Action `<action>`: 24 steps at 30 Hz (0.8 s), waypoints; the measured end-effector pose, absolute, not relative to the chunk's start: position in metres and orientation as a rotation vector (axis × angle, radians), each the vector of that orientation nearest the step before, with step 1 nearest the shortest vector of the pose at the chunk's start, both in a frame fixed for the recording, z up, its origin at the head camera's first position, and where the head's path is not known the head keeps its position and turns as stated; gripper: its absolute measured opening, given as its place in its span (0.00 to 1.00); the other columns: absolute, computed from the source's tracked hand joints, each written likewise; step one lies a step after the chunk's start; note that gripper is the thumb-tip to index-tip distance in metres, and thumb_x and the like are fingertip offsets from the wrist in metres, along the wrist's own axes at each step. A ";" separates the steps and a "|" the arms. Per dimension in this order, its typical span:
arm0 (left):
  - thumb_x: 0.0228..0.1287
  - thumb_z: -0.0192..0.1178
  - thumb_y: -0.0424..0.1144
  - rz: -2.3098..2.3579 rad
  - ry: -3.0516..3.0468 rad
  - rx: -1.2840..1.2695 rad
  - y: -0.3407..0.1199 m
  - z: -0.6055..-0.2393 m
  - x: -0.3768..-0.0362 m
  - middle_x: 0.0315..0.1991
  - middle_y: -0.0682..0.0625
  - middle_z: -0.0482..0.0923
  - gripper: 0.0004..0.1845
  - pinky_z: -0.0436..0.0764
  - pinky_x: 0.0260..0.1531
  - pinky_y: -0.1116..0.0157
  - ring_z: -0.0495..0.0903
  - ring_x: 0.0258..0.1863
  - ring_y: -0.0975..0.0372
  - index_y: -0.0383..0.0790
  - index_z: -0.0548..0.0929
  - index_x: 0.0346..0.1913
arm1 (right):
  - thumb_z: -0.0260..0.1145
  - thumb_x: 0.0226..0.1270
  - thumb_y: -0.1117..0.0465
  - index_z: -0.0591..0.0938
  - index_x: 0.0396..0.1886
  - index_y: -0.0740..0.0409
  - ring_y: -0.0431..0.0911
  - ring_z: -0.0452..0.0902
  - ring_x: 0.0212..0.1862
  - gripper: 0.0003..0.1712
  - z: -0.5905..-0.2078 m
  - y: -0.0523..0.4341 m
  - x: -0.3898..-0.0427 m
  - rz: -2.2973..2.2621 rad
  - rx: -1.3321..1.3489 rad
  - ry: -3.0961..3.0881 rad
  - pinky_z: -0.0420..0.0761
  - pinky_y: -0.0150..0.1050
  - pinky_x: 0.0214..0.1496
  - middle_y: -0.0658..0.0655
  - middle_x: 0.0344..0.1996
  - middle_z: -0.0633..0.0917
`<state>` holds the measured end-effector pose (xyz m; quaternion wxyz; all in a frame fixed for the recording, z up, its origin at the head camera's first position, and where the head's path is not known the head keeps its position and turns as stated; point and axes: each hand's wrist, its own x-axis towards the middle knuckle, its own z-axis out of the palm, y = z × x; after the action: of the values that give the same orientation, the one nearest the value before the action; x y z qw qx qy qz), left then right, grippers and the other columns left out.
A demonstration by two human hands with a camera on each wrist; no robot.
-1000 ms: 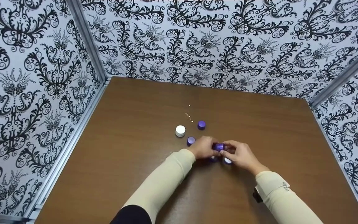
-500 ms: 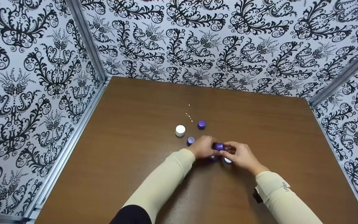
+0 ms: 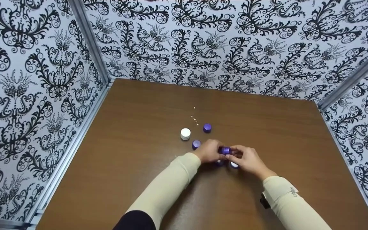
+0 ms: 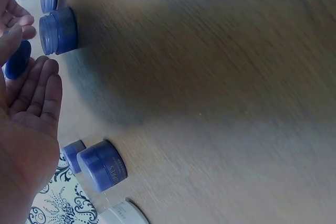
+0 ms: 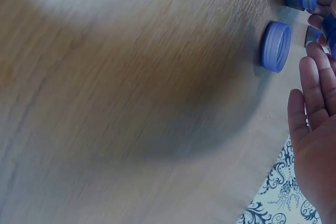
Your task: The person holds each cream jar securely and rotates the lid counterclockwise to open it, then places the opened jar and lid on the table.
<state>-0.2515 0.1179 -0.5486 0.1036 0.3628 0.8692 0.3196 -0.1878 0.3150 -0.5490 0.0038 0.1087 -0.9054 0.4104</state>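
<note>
A small purple jar (image 3: 225, 150) is held above the brown counter (image 3: 133, 153) between both hands, near the middle of the head view. The left hand (image 3: 209, 151) is placed at the jar's 9 o'clock side and the right hand (image 3: 247, 158) at its 3 o'clock side, the fingertips of each being pinched onto it, so both grips are narrow and closed around the jar. In the left wrist view only a part of the held jar (image 4: 17, 60) is seen, between the fingers (image 4: 37, 85) at the left edge.

Beneath the hands, a purple piece (image 3: 219, 163) and a white-topped piece (image 3: 234, 164) are partly hidden on the counter; what exactly they are cannot be told from the head view. At 10 o'clock from the held jar, just beside the left hand, a second purple jar (image 3: 196, 144) is set upright. Farther toward 10 o'clock a white jar (image 3: 185, 134) is found, and at about 11 o'clock a third purple jar (image 3: 207, 128) is seen, well apart from the hands. Tiny pale specks (image 3: 194, 119) are scattered just beyond these.

In the right wrist view a loose purple lid (image 5: 276, 46) is shown on the counter, near the fingertips. The counter is enclosed by walls covered with black-and-white patterned paper (image 3: 228, 44). Cream sleeves (image 3: 168, 187) are worn on both arms.
</note>
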 end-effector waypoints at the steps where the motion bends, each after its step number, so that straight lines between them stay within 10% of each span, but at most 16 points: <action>1: 0.57 0.72 0.46 0.939 2.571 1.077 0.118 -0.549 -0.252 0.35 0.55 0.84 0.17 0.75 0.38 0.72 0.77 0.34 0.67 0.39 0.87 0.46 | 0.75 0.61 0.56 0.85 0.48 0.63 0.47 0.86 0.41 0.19 -0.549 0.315 -0.188 1.283 0.329 -2.846 0.83 0.41 0.45 0.55 0.38 0.88; 24: 0.56 0.74 0.44 0.951 2.562 1.070 0.118 -0.553 -0.253 0.36 0.53 0.84 0.18 0.75 0.40 0.71 0.78 0.35 0.66 0.38 0.87 0.47 | 0.74 0.61 0.62 0.84 0.50 0.65 0.49 0.86 0.42 0.19 -0.548 0.314 -0.187 1.296 0.315 -2.821 0.83 0.41 0.45 0.55 0.37 0.88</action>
<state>-0.2534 0.1177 -0.5527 0.1033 0.3627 0.8683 0.3223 -0.1870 0.3135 -0.5475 0.0106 0.1010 -0.9041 0.4152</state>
